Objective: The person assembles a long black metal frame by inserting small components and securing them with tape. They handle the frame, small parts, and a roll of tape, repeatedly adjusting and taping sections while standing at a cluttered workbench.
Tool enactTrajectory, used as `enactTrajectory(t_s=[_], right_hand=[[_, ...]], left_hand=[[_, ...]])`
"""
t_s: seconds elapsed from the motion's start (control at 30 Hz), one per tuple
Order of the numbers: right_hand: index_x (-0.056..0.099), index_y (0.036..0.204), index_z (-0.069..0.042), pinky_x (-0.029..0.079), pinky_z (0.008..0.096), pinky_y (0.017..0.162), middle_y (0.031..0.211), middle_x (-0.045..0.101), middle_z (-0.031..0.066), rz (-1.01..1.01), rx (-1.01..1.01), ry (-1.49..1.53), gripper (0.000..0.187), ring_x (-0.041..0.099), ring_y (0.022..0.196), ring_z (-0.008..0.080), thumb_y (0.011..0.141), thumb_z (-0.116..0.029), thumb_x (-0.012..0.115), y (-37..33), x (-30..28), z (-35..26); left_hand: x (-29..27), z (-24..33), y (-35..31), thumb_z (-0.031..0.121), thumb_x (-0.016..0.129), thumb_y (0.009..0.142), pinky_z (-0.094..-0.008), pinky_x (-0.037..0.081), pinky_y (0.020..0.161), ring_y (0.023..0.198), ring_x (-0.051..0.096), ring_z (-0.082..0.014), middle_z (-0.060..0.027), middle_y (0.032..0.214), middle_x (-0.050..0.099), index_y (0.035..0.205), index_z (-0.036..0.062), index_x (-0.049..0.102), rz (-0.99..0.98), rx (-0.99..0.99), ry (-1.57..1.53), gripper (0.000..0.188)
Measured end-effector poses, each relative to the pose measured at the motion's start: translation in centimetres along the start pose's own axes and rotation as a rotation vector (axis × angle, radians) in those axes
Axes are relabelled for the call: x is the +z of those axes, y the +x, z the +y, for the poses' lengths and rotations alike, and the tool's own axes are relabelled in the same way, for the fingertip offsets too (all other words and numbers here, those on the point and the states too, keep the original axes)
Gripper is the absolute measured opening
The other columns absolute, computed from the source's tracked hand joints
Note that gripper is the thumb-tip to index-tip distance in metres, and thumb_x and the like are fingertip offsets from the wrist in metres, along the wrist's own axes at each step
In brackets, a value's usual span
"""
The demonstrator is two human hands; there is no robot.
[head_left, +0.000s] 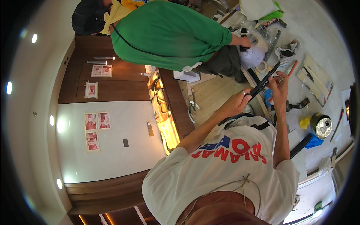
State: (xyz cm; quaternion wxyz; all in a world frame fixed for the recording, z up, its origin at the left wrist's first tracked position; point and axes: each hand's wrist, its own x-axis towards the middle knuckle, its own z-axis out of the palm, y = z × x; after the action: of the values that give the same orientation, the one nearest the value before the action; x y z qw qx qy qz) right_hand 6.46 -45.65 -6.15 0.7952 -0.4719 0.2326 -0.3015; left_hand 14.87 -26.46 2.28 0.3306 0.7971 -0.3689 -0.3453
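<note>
Left hand (240, 100) and right hand (279, 83) on half-hidden black strip (264, 80).

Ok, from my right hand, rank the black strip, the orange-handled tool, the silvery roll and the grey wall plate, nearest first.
1. black strip, in the right hand fingers
2. orange-handled tool, just above-right
3. silvery roll, lower right
4. grey wall plate, far left

We see a bright, evenly lit room — recessed ceiling spots (51, 120) flare white, and a backlit panel (165, 123) glows overexposed amber. Fisheye bending curves the edges into a dark vignette — the centre stays sharp.
</note>
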Motion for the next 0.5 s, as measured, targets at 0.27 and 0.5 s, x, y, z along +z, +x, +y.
enactTrajectory(t_s=[0.27, 0.5], right_hand=[[0.047, 0.127, -0.003, 0.051, 0.0268, 0.072, 0.093, 0.058, 0.0041, -0.001, -0.168, -0.182, 0.041, 0.058, 0.083, 0.0121, 0.096, -0.014, 0.072, 2.3, 0.6, -3.9], [0.059, 0.121, 0.000, 0.051, 0.0275, 0.074, 0.088, 0.059, 0.0014, -0.111, -0.347, -0.406, 0.039, 0.058, 0.080, 0.0109, 0.095, -0.023, 0.076, 4.9, 1.7, -7.9]], left_hand=[[2.0, -1.8, 1.6, 0.027, 0.039, 0.111, -0.0340, 0.049, 0.062, 0.064, 0.059, -0.0154, -0.0043, 0.081, 0.058, 0.138, 0.0033, 0.049, 0.371, 0.301, -0.135, 0.037], [1.7, -0.9, 3.4, 0.029, 0.036, 0.112, -0.0281, 0.049, 0.056, 0.061, 0.058, -0.0120, -0.0047, 0.083, 0.058, 0.134, 0.0036, 0.048, 0.217, 0.144, -0.590, 0.036]])
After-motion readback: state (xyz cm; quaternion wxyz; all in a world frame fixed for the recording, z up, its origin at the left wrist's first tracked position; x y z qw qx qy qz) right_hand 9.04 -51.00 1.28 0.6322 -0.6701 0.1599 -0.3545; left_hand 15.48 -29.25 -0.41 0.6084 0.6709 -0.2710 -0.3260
